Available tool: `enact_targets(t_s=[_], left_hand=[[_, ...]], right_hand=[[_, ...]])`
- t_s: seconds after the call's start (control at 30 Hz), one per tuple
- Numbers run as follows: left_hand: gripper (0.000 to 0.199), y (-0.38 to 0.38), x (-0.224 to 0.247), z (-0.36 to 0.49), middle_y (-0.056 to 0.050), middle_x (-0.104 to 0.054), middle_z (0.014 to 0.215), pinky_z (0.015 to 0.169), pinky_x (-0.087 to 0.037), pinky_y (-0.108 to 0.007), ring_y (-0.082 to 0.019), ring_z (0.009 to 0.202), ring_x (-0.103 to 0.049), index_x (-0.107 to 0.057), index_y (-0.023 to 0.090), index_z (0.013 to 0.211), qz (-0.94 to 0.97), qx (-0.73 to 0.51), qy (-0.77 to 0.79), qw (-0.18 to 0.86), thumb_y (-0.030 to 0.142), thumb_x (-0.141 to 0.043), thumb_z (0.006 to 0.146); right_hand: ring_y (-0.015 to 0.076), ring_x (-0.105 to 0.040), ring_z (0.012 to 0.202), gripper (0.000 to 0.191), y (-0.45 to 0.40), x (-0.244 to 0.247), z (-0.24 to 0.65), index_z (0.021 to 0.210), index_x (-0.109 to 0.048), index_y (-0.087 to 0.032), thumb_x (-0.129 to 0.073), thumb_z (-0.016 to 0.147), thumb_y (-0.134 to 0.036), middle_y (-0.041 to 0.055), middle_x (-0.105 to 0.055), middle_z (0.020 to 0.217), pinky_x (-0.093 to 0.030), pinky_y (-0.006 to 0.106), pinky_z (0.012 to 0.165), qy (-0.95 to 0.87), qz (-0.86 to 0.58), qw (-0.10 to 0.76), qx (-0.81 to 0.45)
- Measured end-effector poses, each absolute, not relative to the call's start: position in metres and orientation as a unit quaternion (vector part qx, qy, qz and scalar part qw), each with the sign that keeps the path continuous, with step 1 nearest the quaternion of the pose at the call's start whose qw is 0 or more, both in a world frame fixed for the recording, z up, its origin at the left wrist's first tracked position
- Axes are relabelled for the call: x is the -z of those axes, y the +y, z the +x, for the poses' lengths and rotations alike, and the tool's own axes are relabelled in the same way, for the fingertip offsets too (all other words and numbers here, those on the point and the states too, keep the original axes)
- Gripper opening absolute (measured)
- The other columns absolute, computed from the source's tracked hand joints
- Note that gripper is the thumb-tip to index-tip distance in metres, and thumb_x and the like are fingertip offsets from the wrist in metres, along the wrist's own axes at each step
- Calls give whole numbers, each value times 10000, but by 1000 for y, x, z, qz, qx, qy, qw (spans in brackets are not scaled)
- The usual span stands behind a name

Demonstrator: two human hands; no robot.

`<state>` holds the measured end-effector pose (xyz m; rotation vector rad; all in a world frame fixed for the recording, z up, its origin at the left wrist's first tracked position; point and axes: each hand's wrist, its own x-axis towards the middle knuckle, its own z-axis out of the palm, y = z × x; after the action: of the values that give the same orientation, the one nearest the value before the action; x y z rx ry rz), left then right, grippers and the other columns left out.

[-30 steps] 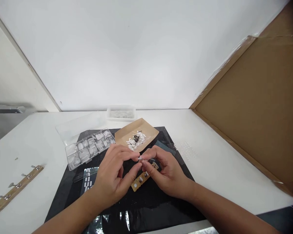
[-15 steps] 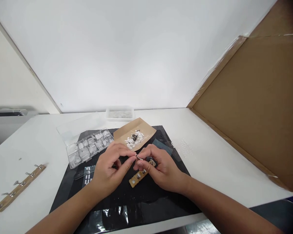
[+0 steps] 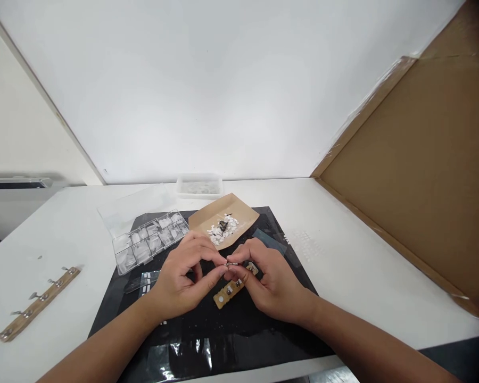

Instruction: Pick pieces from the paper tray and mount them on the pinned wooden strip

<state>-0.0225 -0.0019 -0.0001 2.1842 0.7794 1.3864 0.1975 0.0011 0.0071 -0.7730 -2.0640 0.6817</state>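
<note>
My left hand (image 3: 186,274) and my right hand (image 3: 269,276) meet above the black mat (image 3: 207,340). Thumb and forefinger of each pinch a small, thin metal piece (image 3: 232,264) from either end. Fingertips hide most of it, so its exact kind cannot be made out. Just below the right hand lies a short wooden strip (image 3: 222,300) with round spots and small metal fittings, partly covered by the fingers. Left of my left hand is a dark sheet with white stickers (image 3: 147,279), partly hidden by the wrist.
A clear compartment box (image 3: 143,260) of translucent plastic pieces stands open at left. Behind my hands, a brown paper tray (image 3: 245,210) holds white scraps. Farther back is a white container (image 3: 199,195). A wooden strip with metal clips (image 3: 38,303) lies far left; cardboard (image 3: 415,175) borders the right.
The metal piece has turned from slanting to nearly level between my fingertips. Both hands keep their pinch. The whole view has shifted slightly.
</note>
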Motion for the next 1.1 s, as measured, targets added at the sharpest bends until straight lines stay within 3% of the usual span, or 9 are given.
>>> enact_targets(t_s=[0.3, 0.5, 0.87, 1.1], left_hand=[[241, 2, 1, -24, -62, -710, 896, 851, -533, -392, -165, 808, -633, -682, 134, 1092, 830, -517, 186, 90, 24, -733, 885], [223, -1, 4, -24, -54, -707, 885, 865, -517, -388, -185, 853, -621, -666, 157, 1079, 820, -514, 229, 104, 44, -721, 895], [48, -5, 12, -20, -53, -657, 892, 751, -514, -275, -181, 924, -598, -684, 196, 985, 782, -486, 324, 218, 155, -660, 977], [65, -12, 10, -15, -69, -675, 904, 526, -464, -176, -173, 889, -611, -723, 207, 1009, 751, -492, 348, 269, 216, -660, 993]], right_hand=[[167, -672, 745, 123, 0, -10, 198, 1042, -587, -235, -587, 988, -124, -1, -722, 829, -482, 352, 787, -834, -267, 396, -276], [170, -696, 803, 77, -1, -6, 198, 1064, -596, -238, -599, 1010, -183, 2, -705, 839, -516, 327, 769, -818, -280, 388, -318], [148, -651, 778, 32, 11, -6, 200, 1000, -624, -223, -649, 990, -240, 19, -671, 894, -525, 286, 709, -802, -275, 367, -382], [159, -635, 747, 76, 11, -2, 201, 976, -624, -217, -681, 955, -262, 24, -642, 864, -528, 305, 687, -788, -258, 388, -401]])
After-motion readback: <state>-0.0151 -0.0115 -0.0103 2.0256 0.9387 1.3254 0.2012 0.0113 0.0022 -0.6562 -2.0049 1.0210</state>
